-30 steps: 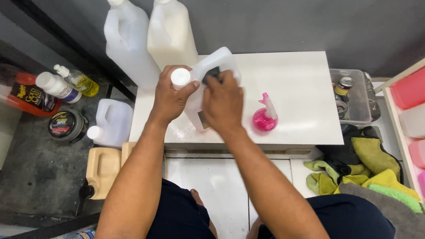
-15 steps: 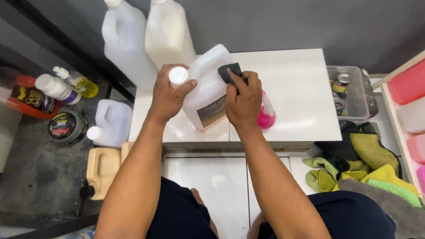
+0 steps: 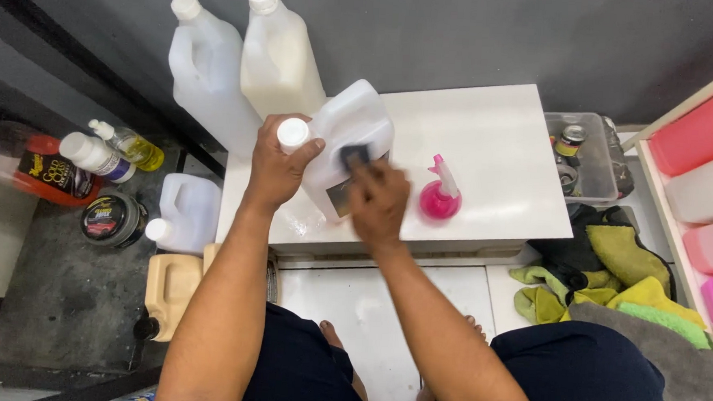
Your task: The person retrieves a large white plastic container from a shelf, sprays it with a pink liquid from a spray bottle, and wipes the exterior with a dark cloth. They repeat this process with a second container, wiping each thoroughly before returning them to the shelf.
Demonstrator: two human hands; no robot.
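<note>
Under right-hand fingers (image 3: 366,175), dark cloth (image 3: 354,154) touches jug (image 3: 352,123).

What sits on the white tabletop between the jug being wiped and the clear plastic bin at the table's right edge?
In the head view, only a small pink spray bottle stands between the white jug and the clear bin; the rest of the white tabletop there is bare.

Bright, even overhead light; soft shadows; motion blur on the right hand (image 3: 378,202)
</note>
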